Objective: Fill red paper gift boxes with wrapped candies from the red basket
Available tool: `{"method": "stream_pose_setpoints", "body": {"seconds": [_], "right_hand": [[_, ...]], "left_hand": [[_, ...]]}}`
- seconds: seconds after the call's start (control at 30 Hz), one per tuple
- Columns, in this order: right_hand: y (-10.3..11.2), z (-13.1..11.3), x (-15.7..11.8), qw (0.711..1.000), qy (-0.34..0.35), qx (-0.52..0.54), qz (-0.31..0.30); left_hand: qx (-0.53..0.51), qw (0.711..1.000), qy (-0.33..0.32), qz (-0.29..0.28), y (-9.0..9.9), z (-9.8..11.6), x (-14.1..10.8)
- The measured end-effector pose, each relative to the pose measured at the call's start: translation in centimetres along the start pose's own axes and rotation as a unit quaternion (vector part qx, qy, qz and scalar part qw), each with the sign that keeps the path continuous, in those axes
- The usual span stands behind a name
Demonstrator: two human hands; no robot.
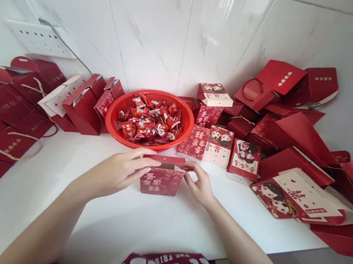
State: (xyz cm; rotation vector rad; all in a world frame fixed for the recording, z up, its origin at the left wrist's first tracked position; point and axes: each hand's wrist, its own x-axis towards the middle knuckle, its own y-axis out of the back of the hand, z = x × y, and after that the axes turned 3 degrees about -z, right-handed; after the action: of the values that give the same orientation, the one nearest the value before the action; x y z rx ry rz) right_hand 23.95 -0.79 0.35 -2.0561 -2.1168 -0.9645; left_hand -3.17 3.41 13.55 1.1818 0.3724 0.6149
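Observation:
A small dark red gift box [161,183] with pale pink printed characters stands upright on the white table, its top flap raised at the back and its mouth uncovered. My left hand [127,168] grips the box's upper left edge, fingers reaching over the rim. At the upper right edge, my right hand [198,184] pinches the side between thumb and bent fingers. Just behind the box sits a round red plastic basket [110,121], heaped with red-wrapped candies [148,122]. The inside of the box is mostly hidden from me.
Filled-out red gift boxes [84,107] and bags with rope handles [14,144] line the left. Flat printed boxes [219,145] lie right of the basket. A loose pile of red boxes [302,137] covers the right side. Tiled wall [155,33] closes the back, with a socket strip [43,38].

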Motion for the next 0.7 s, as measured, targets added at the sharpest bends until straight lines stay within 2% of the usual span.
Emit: {"method": "stream_pose_setpoints", "body": {"seconds": [0.1, 0.2, 0.27, 0.33, 0.4, 0.5, 0.6, 0.7], "right_hand": [[0.8, -1.2, 0.4, 0.999, 0.047, -0.006, 0.013], [2.2, -2.9, 1.6, 0.991, 0.128, -0.041, 0.022], [3.2, -4.3, 2.8, 0.982, 0.173, -0.076, -0.022], [4.0, -5.8, 4.2, 0.968, 0.198, -0.12, -0.093], [4.4, -7.2, 5.6, 0.952, 0.209, -0.172, -0.141], [4.3, -8.6, 7.1, 0.933, 0.216, -0.235, -0.165], [3.9, -9.3, 8.0, 0.924, 0.209, -0.246, -0.203], [3.6, -9.5, 8.4, 0.922, 0.17, -0.253, -0.24]], "left_hand": [[-0.03, 0.999, -0.013, 0.015, 0.0, -0.2, 0.1], [-0.044, 0.998, -0.014, 0.035, -0.3, -0.4, 0.2], [-0.052, 0.997, -0.009, 0.051, -0.5, -0.4, 0.3], [-0.075, 0.995, 0.007, 0.058, -0.6, -0.3, 0.5], [-0.127, 0.99, 0.038, 0.055, -0.6, -0.1, 0.8], [-0.205, 0.975, 0.074, 0.041, -0.4, 0.3, 1.0], [-0.233, 0.97, 0.071, 0.027, -0.2, 0.4, 0.9], [-0.244, 0.967, 0.067, 0.003, -0.2, 0.5, 0.8]]}}
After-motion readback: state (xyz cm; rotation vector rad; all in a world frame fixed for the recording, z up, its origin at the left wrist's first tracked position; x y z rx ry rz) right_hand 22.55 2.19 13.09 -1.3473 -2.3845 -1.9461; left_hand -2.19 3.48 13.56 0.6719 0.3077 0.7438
